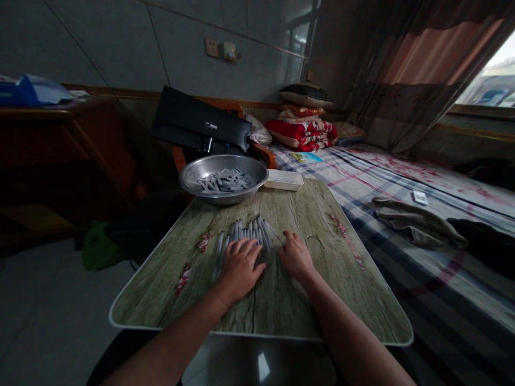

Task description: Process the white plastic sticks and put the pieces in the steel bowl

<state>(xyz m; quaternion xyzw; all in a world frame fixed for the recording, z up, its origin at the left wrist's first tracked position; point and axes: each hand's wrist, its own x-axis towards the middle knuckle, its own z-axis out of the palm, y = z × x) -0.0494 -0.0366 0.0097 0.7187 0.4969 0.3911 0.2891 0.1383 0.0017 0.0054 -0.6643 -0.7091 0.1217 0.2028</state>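
1. Bedroom corner, dim light: a wood-print tabletop (306,225) sits beside a bed with a checked sheet (406,268), and a wall socket (211,47) is high up behind.
2. Left hand (239,271) lies spread, palm down, over the near ends of a loose row of slim clear plastic tubes (250,230). Right hand (296,257) lies just right of the row, fingertips at or touching it. Hands are apart, and neither looks clamped on anything.
3. Row lies flat mid-table, fanned slightly. A steel basin (223,160) at the far edge holds a heap of similar white-clear pieces (223,181); a white plastic tray (284,180) sits just right of it.
4. Risk: a sideways push could scatter the round tubes, which may roll. Bumping the basin, which overhangs the far edge, could tip it.
5. Open room: bare tabletop lies right of the right hand and in front of both hands. Near rim is close to the forearms; the table's right edge meets the bed side.
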